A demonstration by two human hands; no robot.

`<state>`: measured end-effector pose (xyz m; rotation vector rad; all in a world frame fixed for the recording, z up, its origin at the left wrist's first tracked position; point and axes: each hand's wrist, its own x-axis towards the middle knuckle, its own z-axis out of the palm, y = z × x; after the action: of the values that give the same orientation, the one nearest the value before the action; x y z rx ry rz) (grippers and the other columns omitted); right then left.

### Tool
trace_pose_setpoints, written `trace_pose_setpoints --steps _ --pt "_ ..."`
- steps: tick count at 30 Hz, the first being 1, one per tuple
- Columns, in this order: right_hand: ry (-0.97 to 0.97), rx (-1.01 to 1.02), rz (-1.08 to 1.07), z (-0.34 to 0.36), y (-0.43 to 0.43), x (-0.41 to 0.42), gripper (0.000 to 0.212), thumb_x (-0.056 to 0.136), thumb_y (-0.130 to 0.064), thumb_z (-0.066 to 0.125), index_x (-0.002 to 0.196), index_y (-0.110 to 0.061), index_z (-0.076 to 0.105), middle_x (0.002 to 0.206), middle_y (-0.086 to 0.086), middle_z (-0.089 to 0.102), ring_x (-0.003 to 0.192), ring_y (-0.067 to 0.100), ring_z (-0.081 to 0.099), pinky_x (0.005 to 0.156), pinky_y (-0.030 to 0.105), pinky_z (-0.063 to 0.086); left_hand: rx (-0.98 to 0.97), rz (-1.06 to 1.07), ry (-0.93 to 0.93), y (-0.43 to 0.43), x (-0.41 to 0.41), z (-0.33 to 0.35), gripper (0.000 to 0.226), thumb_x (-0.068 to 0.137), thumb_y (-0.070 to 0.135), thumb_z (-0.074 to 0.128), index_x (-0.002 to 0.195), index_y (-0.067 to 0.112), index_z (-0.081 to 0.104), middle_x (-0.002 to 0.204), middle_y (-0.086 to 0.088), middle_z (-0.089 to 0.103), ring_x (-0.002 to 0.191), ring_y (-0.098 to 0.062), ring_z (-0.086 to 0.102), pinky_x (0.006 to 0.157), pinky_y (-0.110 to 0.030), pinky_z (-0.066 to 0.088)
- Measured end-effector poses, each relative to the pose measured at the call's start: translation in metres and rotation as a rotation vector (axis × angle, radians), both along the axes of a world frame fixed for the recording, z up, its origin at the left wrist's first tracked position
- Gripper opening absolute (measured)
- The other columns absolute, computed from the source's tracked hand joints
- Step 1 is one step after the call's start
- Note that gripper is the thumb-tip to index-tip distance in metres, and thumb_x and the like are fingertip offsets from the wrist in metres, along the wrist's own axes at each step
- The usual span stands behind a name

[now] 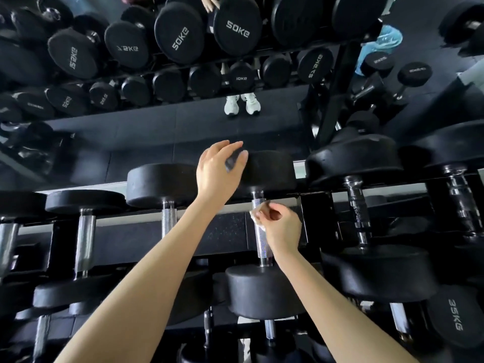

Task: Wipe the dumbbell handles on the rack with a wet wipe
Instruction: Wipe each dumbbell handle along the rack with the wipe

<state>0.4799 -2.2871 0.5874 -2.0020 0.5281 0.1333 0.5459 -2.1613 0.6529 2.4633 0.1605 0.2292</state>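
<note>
My right hand (281, 227) pinching a white wet wipe (254, 215) against the knurled dumbbell handle (259, 241), mid-row on the rack (317, 216), my left hand (218, 170) fingers loosely spread over that dumbbell's far head (273, 169)

The round matte-black rubber dumbbell heads (272, 169) were dark all along the row, one near the front stamped with pale grey 35KG lettering (455, 314). Between them ran bright silver steel handles (260, 239) with a fine cross-hatched knurl. The small crumpled white wet wipe (255, 216) stood out against one. The glossy black steel rack frame (317, 221) crossed a black rubber floor panel (225, 229) flecked with grey. The wall mirror (157, 121) showed white trainers (242, 103) and a light blue bundle (379, 45).
</note>
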Motion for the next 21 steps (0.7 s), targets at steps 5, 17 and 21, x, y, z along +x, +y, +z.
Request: trace_pose_setpoints --steps 5,17,21 --pt "0.001 -0.085 0.056 -0.005 0.011 -0.002 0.019 0.087 -0.022 0.063 0.093 -0.006 0.07 0.087 0.008 0.072 0.082 0.02 0.065 0.078 0.032 0.051 0.008 -0.211 0.081 -0.006 0.02 -0.022 0.043 0.093 0.053 0.041 0.126 0.03 0.058 0.125 0.006 0.059 0.121 -0.016 0.049 0.103 -0.035 0.039" --pt "0.01 0.285 -0.103 -0.001 0.008 0.029 0.011 0.077 -0.018 0.074 0.073 -0.007 0.073 0.069 0.008 0.072 0.066 0.019 0.068 0.064 0.031 0.054 -0.111 -0.215 -0.143 -0.004 0.022 -0.039 0.042 0.092 0.044 0.042 0.1 0.013 0.069 0.086 -0.001 0.063 0.08 -0.02 0.057 0.075 -0.03 0.044" --pt "0.394 0.678 -0.075 -0.004 -0.021 0.046 0.009 0.082 -0.018 0.071 0.079 -0.012 0.066 0.065 0.0 0.062 0.054 0.007 0.056 0.054 0.02 0.046 -0.121 -0.213 -0.149 -0.004 0.021 -0.04 0.041 0.092 0.043 0.042 0.1 0.013 0.069 0.088 0.001 0.064 0.082 -0.019 0.057 0.077 -0.029 0.043"
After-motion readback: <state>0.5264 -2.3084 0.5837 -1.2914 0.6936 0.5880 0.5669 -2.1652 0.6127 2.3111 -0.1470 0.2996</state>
